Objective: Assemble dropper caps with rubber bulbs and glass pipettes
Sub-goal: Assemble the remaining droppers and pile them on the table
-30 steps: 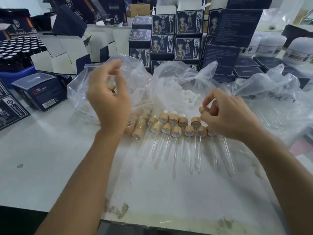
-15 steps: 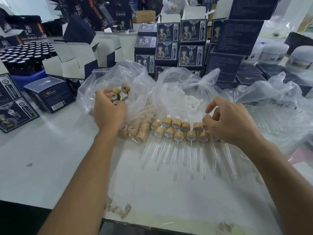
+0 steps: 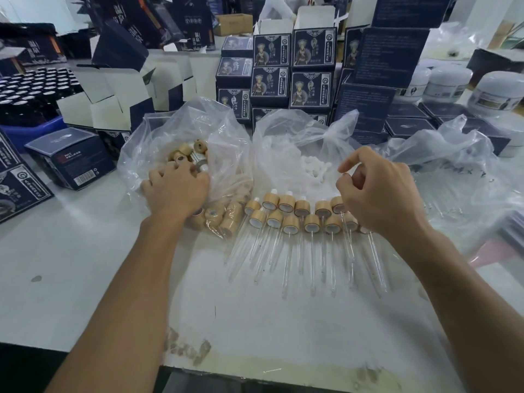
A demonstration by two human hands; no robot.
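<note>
My left hand reaches into a clear plastic bag of loose bamboo caps; its fingers curl down into the pile and their tips are hidden. My right hand hovers over the right end of two rows of assembled droppers, fingers loosely curled and holding nothing. Those droppers lie on the white table with bamboo collars, white bulbs and glass pipettes pointing toward me. Behind them is a second bag with white rubber bulbs.
A third clear bag of glass pipettes lies to the right. Stacked dark printed boxes stand behind the bags, with a dark box at left, black bottles far left and white jars far right. The table's front edge is near me.
My left hand dropped from above the bag into the caps. My right hand set a capped dropper at the right end of the rows and lifted away with nothing in it.
</note>
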